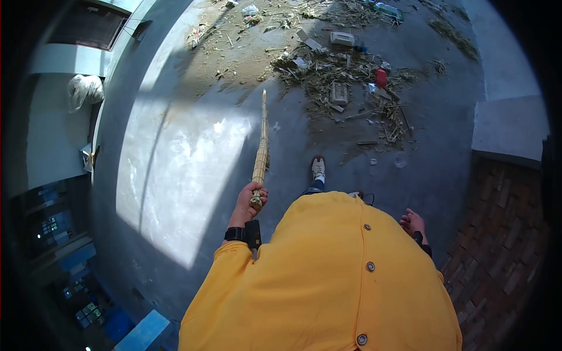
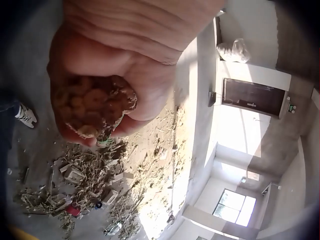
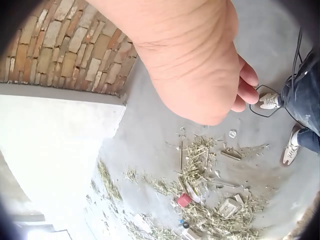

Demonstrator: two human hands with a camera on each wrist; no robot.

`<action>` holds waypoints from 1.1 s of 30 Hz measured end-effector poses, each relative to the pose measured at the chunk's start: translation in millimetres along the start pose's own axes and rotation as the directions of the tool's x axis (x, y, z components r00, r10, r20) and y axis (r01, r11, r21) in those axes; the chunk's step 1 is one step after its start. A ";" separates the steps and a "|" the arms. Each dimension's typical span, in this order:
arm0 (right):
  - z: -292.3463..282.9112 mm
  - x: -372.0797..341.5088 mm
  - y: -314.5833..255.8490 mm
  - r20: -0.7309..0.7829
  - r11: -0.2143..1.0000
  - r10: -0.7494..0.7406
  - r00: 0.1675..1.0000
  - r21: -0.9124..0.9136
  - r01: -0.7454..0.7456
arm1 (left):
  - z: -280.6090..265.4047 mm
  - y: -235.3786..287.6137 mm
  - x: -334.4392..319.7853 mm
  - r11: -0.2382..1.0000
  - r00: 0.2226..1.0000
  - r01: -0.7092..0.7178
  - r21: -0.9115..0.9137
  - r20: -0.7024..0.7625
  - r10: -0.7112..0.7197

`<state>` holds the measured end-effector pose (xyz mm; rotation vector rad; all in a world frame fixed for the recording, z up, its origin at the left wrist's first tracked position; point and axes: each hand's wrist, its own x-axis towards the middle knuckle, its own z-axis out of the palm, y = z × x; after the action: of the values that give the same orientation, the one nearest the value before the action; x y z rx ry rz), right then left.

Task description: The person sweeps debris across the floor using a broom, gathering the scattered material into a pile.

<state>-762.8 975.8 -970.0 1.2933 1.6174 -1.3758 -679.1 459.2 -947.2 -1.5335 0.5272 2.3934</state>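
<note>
A broom of bound pale stalks [image 1: 261, 155] reaches forward from my left hand [image 1: 252, 198], narrowing toward its far tip. My left hand grips its thick end, with fingers and thumb curled round it. In the left wrist view, the cut stalk ends [image 2: 92, 102] show in shadow within the left hand [image 2: 115, 65]. My right hand [image 1: 413, 222] hangs beside the body, fingers loosely bent and holding nothing. In the right wrist view, the right hand [image 3: 200, 75] hangs above the grey floor, part of its fingers hidden behind the palm.
Ahead on the floor [image 1: 281, 140] lies a heap of straw and litter [image 1: 319, 73], with a red container [image 1: 381, 78] and a pale box [image 1: 339, 93] in it. A low white wall [image 1: 509, 130] and brick paving [image 1: 497, 228] border the right. A shoe [image 1: 318, 168] shows before the body.
</note>
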 end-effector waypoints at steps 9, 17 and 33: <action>13.3 -10.9 -23.9 0.031 0.990 -0.080 0.996 -0.110 0.083 | -40.9 30.4 30.0 0.994 0.970 -0.062 -0.092 -0.241 0.038; -14.6 -59.4 57.2 -0.172 0.992 -0.011 0.985 0.122 0.033 | 100.7 25.8 132.7 0.953 0.990 0.141 0.268 -0.030 -0.137; 53.7 -93.8 232.1 -0.187 0.873 0.176 0.966 0.484 -0.065 | 139.5 101.6 80.5 0.967 0.887 0.237 0.096 0.385 -0.256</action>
<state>-521.2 891.0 -973.8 1.8651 1.3476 -1.6591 -867.0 428.5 -950.6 -0.9837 0.2758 2.3761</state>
